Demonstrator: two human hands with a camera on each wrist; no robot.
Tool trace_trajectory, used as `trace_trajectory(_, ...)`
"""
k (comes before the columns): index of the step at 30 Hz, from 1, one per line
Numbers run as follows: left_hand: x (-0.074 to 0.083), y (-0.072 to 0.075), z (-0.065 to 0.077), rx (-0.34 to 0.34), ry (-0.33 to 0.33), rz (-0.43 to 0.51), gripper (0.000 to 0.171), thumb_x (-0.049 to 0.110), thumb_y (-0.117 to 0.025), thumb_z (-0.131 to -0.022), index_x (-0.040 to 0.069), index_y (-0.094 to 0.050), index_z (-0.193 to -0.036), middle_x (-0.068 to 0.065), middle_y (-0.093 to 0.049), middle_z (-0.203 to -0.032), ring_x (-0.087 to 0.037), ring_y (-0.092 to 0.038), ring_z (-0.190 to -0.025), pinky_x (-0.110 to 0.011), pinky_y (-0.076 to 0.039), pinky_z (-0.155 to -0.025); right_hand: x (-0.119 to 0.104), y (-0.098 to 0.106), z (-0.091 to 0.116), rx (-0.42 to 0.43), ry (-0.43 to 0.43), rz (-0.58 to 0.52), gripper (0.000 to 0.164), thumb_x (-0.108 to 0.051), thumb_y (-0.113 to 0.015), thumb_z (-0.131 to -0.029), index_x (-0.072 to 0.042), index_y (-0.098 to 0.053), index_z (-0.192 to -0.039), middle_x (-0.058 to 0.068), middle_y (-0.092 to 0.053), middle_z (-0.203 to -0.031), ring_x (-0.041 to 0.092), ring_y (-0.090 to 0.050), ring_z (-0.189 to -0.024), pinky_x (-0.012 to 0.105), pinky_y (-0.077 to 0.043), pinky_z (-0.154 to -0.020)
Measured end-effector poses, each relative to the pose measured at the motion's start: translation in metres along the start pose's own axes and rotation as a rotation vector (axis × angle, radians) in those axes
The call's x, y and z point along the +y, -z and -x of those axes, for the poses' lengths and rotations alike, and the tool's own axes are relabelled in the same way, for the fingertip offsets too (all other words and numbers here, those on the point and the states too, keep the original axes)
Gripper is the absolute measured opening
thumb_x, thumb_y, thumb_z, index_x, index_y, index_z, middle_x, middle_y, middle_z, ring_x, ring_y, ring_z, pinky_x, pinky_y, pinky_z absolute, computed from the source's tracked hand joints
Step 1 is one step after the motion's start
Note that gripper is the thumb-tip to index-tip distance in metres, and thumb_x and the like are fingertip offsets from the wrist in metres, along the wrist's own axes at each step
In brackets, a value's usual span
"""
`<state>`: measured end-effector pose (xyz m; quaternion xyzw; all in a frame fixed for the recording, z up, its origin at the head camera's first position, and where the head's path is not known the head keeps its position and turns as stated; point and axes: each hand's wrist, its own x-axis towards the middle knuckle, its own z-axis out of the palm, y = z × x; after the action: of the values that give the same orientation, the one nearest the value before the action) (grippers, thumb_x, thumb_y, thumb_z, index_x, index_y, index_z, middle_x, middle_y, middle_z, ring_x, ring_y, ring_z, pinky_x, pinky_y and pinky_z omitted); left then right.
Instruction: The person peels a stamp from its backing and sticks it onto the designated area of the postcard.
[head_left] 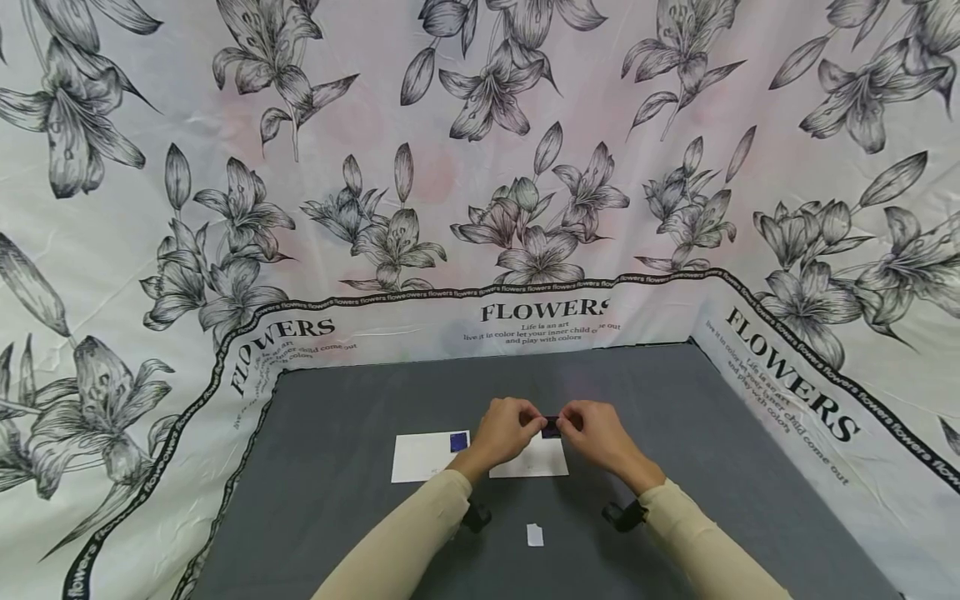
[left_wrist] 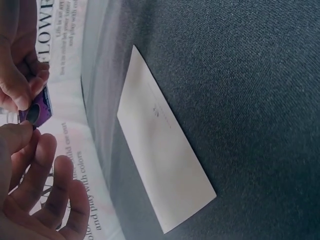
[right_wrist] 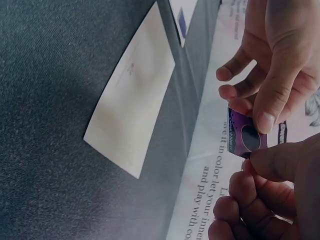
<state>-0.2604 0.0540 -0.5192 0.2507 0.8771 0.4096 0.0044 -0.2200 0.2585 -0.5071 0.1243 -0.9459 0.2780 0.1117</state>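
Between my two hands is a small purple postage stamp (right_wrist: pixel 246 132) with a dark oval, toothed edges and tiny print. My left hand (head_left: pixel 504 429) pinches one end between thumb and index finger. The other end is pinched by the thumb and finger of my right hand (head_left: pixel 597 429). Below the stamp, in the head view, lies a white envelope (head_left: pixel 528 461); the wrist views show the stamp apart from it, in the air. The left wrist view shows faint small print on this envelope (left_wrist: pixel 155 150). The other fingers of my left hand are loosely bent.
To the left lies a second white envelope (head_left: pixel 420 458) with a blue stamp (head_left: pixel 458 442) at its upper right corner. A small white paper piece (head_left: pixel 535 535) lies nearer me on the grey tabletop (head_left: pixel 337 417). Flower-printed cloth (head_left: pixel 420 325) stands around the table.
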Motion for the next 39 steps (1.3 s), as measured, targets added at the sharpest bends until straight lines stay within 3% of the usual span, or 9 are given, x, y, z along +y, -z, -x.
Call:
trace_trajectory(14, -0.007, -0.019, -0.01, 0.009, 0.097, -0.053, 0.013, 0.026, -0.079, -0.103, 0.015, -0.085, -0.098, 0.006, -0.077, -0.086, -0.003, -0.061, -0.07, -0.026, -0.051, -0.064, 0.022, -0.015, -0.008, -0.045, -0.053, -0.035, 0.01, -0.009, -0.074, -0.098, -0.011, -0.076, -0.089, -0.005, -0.069, -0.075, 0.007, -0.056, -0.065, 0.027, -0.048, -0.063)
trace_trajectory(19, -0.011, -0.025, -0.012, 0.017, 0.104, -0.051, 0.012, 0.023, -0.08, -0.102, 0.014, -0.086, -0.095, 0.006, -0.076, -0.083, -0.004, -0.059, -0.068, -0.025, -0.047, -0.061, 0.027, -0.02, -0.009, -0.05, -0.07, -0.048, 0.011, -0.009, -0.074, -0.098, -0.011, -0.076, -0.088, -0.005, -0.07, -0.075, 0.007, -0.058, -0.066, 0.027, -0.048, -0.062)
trace_trajectory(22, -0.015, -0.03, -0.014, 0.031, 0.074, -0.047, 0.012, 0.021, -0.082, -0.1, 0.012, -0.085, -0.093, 0.006, -0.075, -0.081, -0.005, -0.06, -0.068, -0.025, -0.048, -0.06, 0.03, -0.023, -0.009, -0.058, -0.086, -0.049, 0.011, -0.009, -0.074, -0.098, -0.011, -0.076, -0.087, -0.005, -0.071, -0.076, 0.007, -0.058, -0.066, 0.027, -0.048, -0.063)
trace_trajectory(26, -0.04, -0.052, -0.026, 0.068, 0.017, -0.089, 0.012, 0.022, -0.082, -0.099, 0.014, -0.085, -0.091, 0.007, -0.076, -0.08, -0.005, -0.06, -0.067, -0.026, -0.049, -0.059, 0.032, -0.024, -0.009, -0.076, -0.111, -0.058, 0.011, -0.009, -0.074, -0.098, -0.01, -0.077, -0.087, -0.005, -0.072, -0.076, 0.008, -0.059, -0.067, 0.028, -0.049, -0.063)
trace_trajectory(29, -0.061, -0.07, -0.036, 0.077, 0.013, -0.107, 0.012, 0.024, -0.082, -0.099, 0.017, -0.086, -0.09, 0.008, -0.076, -0.081, -0.005, -0.06, -0.067, -0.027, -0.048, -0.059, 0.034, -0.026, -0.009, -0.084, -0.125, -0.06, 0.011, -0.009, -0.074, -0.098, -0.009, -0.078, -0.088, -0.004, -0.073, -0.077, 0.008, -0.06, -0.068, 0.03, -0.051, -0.065)
trace_trajectory(39, -0.084, -0.093, -0.046, 0.07, 0.061, -0.117, 0.01, 0.026, -0.086, -0.095, 0.019, -0.085, -0.087, 0.013, -0.074, -0.081, -0.001, -0.057, -0.069, -0.023, -0.047, -0.062, 0.047, -0.037, -0.01, -0.102, -0.122, -0.039, 0.014, -0.009, -0.075, -0.099, -0.01, -0.079, -0.086, -0.005, -0.072, -0.076, 0.007, -0.059, -0.067, 0.03, -0.051, -0.066)
